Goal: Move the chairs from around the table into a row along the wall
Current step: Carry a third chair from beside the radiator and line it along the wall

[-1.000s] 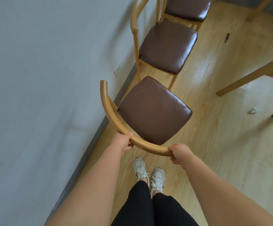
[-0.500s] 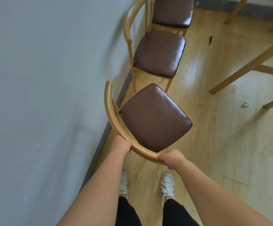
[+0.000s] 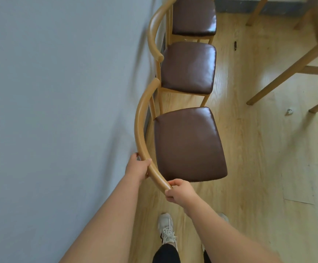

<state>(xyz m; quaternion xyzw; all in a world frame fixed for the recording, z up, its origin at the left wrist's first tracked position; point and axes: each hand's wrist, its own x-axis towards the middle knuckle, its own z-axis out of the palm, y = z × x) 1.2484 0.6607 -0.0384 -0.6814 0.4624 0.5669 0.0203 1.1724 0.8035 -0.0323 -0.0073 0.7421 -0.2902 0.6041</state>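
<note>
A grey wall runs along my left, with two brown-seated chairs already lined against it. The third chair sits nearest me, almost in line. My left hand and right hand are apart, both wrapped around its curved backrest. I should set it down level, parallel to its neighbour, without scraping the wall.
</note>
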